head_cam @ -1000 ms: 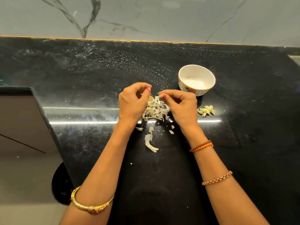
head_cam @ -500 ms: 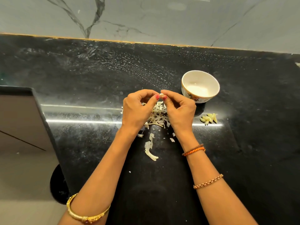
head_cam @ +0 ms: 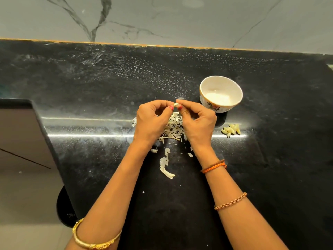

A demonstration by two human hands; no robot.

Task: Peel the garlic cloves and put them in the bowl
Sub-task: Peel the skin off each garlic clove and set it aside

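Note:
A small pale garlic clove (head_cam: 176,105) is pinched between the fingertips of my left hand (head_cam: 152,121) and my right hand (head_cam: 197,123), held above a heap of white garlic skins (head_cam: 173,129) on the black counter. The white bowl (head_cam: 221,93) with a flower pattern stands just right of my right hand; I see no cloves in it. A small cluster of peeled cloves (head_cam: 231,129) lies on the counter below the bowl.
Loose skin strips (head_cam: 165,166) lie on the black counter (head_cam: 90,87) nearer me. The counter's left edge (head_cam: 46,134) drops to a grey floor. A marble wall (head_cam: 162,18) runs behind the counter.
Both hands rose from the skin heap and came together, fingertips meeting on the clove. The view has shifted slightly, so the bowl and cloves appear a little lower.

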